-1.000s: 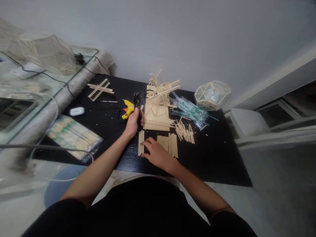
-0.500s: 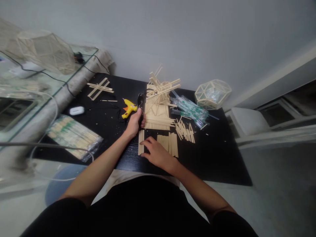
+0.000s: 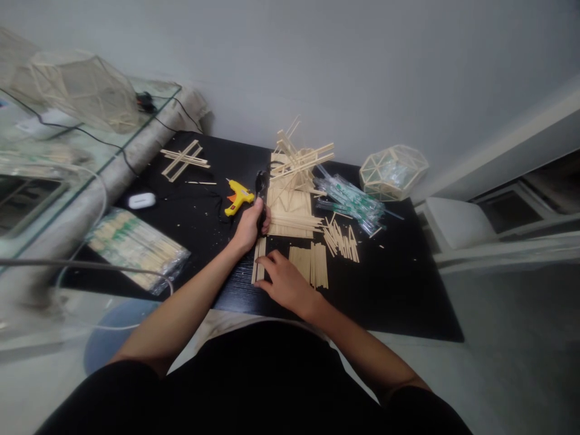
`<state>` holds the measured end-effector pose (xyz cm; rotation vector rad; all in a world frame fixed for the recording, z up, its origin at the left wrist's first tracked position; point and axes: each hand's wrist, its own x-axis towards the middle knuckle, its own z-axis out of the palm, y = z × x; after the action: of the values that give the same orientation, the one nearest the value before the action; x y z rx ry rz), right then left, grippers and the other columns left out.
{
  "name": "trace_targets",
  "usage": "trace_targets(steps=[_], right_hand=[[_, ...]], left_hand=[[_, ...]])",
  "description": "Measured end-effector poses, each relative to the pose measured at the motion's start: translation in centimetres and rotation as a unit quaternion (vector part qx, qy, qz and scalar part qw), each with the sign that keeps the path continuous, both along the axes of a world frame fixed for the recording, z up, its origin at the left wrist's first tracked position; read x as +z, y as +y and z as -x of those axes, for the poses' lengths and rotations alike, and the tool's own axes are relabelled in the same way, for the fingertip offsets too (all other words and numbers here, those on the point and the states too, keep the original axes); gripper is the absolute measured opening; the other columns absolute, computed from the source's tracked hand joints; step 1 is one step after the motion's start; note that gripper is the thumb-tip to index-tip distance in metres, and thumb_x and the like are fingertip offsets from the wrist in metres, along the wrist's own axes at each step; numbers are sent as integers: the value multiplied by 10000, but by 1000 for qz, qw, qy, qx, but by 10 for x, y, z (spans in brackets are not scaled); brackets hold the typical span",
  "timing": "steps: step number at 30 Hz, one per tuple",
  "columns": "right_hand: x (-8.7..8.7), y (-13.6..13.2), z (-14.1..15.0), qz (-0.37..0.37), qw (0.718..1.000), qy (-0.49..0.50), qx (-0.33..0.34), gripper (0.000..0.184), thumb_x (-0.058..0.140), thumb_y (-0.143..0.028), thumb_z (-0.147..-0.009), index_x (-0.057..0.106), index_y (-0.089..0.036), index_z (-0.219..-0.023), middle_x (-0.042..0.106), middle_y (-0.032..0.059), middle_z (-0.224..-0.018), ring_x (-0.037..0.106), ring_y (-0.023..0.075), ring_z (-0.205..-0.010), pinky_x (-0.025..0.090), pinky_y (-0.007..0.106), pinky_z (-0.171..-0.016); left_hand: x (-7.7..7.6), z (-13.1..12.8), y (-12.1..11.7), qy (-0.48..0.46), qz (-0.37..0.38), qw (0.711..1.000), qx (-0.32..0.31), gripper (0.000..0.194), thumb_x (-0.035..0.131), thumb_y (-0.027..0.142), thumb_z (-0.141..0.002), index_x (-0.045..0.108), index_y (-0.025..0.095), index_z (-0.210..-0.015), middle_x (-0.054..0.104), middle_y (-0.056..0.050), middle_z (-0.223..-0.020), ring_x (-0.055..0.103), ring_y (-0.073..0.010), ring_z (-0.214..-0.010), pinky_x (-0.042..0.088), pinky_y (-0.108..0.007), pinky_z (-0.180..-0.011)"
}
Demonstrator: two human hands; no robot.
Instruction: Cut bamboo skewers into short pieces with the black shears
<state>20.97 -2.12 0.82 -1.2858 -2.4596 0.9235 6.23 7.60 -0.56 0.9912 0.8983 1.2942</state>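
My left hand (image 3: 250,226) is closed around a black hand tool (image 3: 261,184) that looks like pliers or scissors; its exact kind is hard to make out. Below it, a narrow row of thin wooden sticks (image 3: 259,254) lies flat on the black table. My right hand (image 3: 286,278) rests over this row, thumb and fingers spread apart, fingertips touching the sticks. Right beside it is a wider stack of short wooden sticks (image 3: 308,260), partly covered by the hand. A yellow glue gun (image 3: 238,197) lies left of the black tool.
Behind my hands, a wooden board (image 3: 290,205) carries loose sticks and a stick frame (image 3: 301,163). Rightward are short sticks (image 3: 342,241), plastic wrappers (image 3: 356,202) and a faceted stick frame (image 3: 393,173). Leftward lie crossed sticks (image 3: 185,160), a white case (image 3: 142,200) and packaged sticks (image 3: 138,249).
The lower end of the narrow stick row has shifted slightly left, and my right fingertips have moved with it. My left hand keeps hold of the black tool.
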Motion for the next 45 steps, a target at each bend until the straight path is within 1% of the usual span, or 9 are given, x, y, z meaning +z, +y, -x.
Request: trace_targets(steps=[5,10,16,22,26,29,37,42,45], right_hand=[[0,-4,4,-9,1000,-4,-9,459,815,-337,-890,647,-175,-1285,568,105,-1164,623,254,-1108,502,440,-1060],[-1,-8,9,-26,999,-26,-25,546,811,-407,-885,611,-153,-1324,564,124,-1161,608,290,-1126,513,471,-1041],[3,-9,11,-32,999,-33,-17,484,768,-351,-928,628,-193,-1364,557,118,-1156,607,274,-1094,529,453,-1012],[5,-9,11,-35,999,-37,-4,544,731,-335,-958,589,-211,-1468,554,126,-1158,604,270,-1078,527,461,-1030],[5,-9,10,-22,999,-34,-2,549,741,-344,-949,605,-179,-1455,554,129,-1164,605,268,-1098,519,443,-1052],[5,-8,6,-15,1000,-20,11,578,771,-342,-926,605,-164,-1451,551,125,-1185,604,257,-1114,500,419,-1087],[2,-5,2,-7,1000,-15,10,441,724,-257,-963,643,-181,-1390,555,103,-1197,611,217,-1121,479,387,-1102],[4,-5,4,-7,1000,-25,7,415,706,-260,-975,653,-180,-1379,565,104,-1188,615,218,-1111,490,379,-1085],[5,-5,3,-10,1000,-23,10,431,714,-269,-970,653,-168,-1385,567,111,-1197,618,220,-1114,493,379,-1086]], left_hand=[[0,0,0,-3,6,1000,-7,607,582,793,-855,577,207,-695,469,30,-551,407,-95,-449,340,-240,-448],[-2,1,1,-1,11,1000,3,602,582,777,-867,557,214,-656,474,22,-544,424,-100,-453,367,-241,-457],[-1,1,1,-7,11,1000,-9,604,599,784,-853,564,215,-655,464,26,-529,409,-96,-431,340,-244,-434],[-1,1,2,0,-13,1000,8,613,578,794,-857,507,223,-646,480,23,-537,446,-99,-447,362,-246,-449],[-3,1,2,3,-16,1000,20,612,557,799,-862,507,226,-654,495,16,-552,466,-112,-467,374,-256,-457],[-2,0,1,7,-20,1000,17,612,547,787,-880,512,221,-649,501,10,-564,467,-111,-487,382,-255,-475],[4,-1,-1,42,-12,999,-14,625,507,800,-888,473,220,-656,483,23,-571,442,-103,-472,377,-257,-465],[2,-1,-1,43,-11,999,-21,610,493,785,-906,507,216,-684,465,32,-566,415,-97,-453,358,-255,-453],[0,0,-1,38,-16,999,-21,601,502,772,-912,503,217,-680,470,30,-568,421,-97,-456,358,-252,-455]])
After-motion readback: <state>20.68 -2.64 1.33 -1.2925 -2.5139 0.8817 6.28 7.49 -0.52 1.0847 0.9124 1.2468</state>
